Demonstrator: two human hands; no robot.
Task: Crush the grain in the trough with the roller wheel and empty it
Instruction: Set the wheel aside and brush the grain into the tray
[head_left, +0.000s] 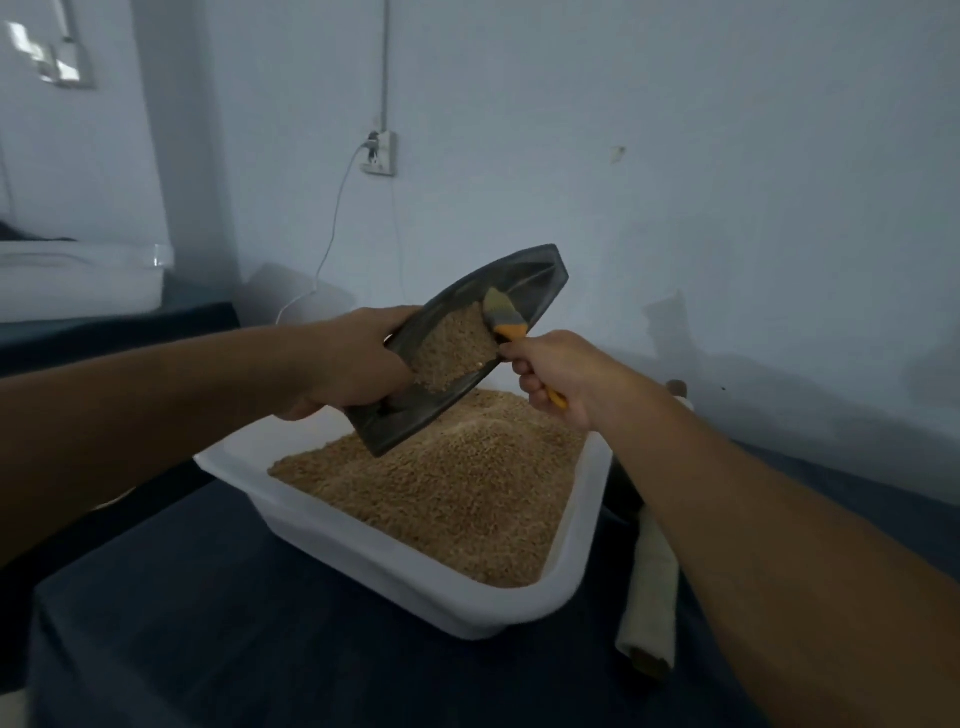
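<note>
The left hand grips a dark, smooth, boat-shaped trough, tilted, holding coarse tan grain. Below it, a white plastic tub of grain. The right hand clasps an orange-handled brush, bristles inside the trough.

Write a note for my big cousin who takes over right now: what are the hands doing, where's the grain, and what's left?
Left hand grips the dark trough, tilted low end down over the white tub.
Right hand holds the orange-handled brush, bristles inside the trough.
Done: the tub already holds a big heap of grain.
Left: a patch of grain is in the trough; brush it down into the tub, then set the trough down.
</note>
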